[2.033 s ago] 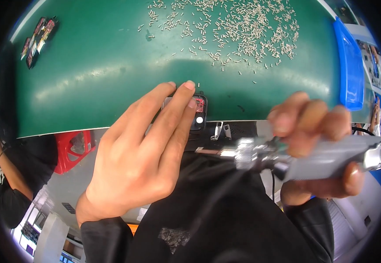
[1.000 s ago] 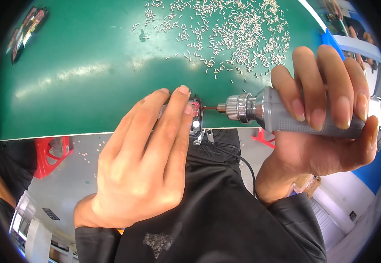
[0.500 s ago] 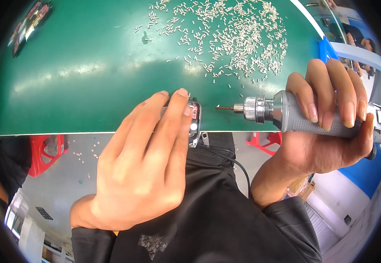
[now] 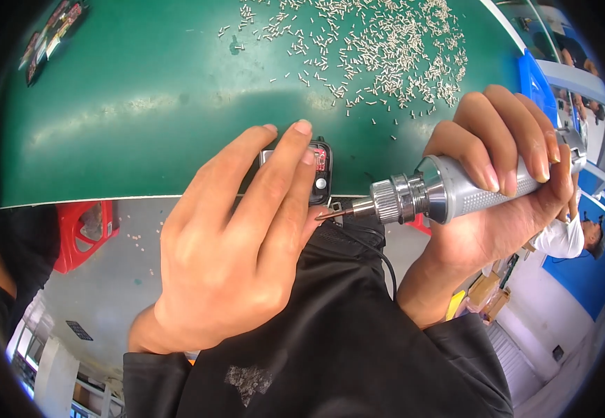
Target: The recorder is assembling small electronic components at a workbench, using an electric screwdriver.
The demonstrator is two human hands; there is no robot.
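Observation:
At the table's front edge, my left hand (image 4: 236, 244) is closed on a small black device (image 4: 322, 171) with a rounded case. A red circuit board and a round silvery part show inside it; the fingers cover the rest. My right hand (image 4: 501, 164) wraps around a grey electric screwdriver (image 4: 466, 191), which points left and slightly down. Its thin bit (image 4: 335, 213) ends at the left thumb's tip, just below the device. Whether bit and thumb touch, I cannot tell. A screw on the bit cannot be made out.
Many loose small screws (image 4: 403, 59) lie scattered over the far part of the green table (image 4: 128, 139). Dark parts (image 4: 53, 38) sit at the far left. A blue bin (image 4: 536, 80) stands at the right edge. Red stools (image 4: 83, 233) and a dark cable (image 4: 386, 261) are below the table edge.
The screwdriver has moved left and down, bringing its bit from over the table to the left thumb. A small screw showed on the bit earlier. My left hand keeps hold of the device.

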